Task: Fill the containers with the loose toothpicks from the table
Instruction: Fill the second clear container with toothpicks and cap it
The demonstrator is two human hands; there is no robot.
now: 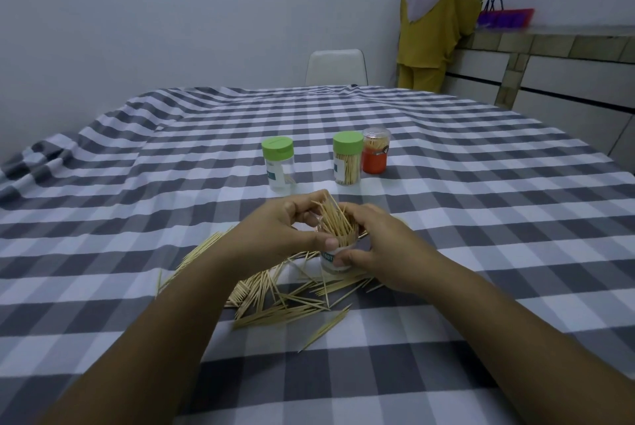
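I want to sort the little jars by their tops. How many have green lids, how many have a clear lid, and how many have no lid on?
Green lids: 2, the left jar and the middle jar
Clear lid: 1, the orange-label jar
No lid: 1, the open jar between the hands
Total: 4

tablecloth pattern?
Grey and white check tablecloth, clearest in the head view.

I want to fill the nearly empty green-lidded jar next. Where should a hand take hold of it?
Probably round the clear wall of the left green-lidded jar, just under its lid, coming from the near side. It stands upright, apart from the fuller jar, so fingers have room on both sides.
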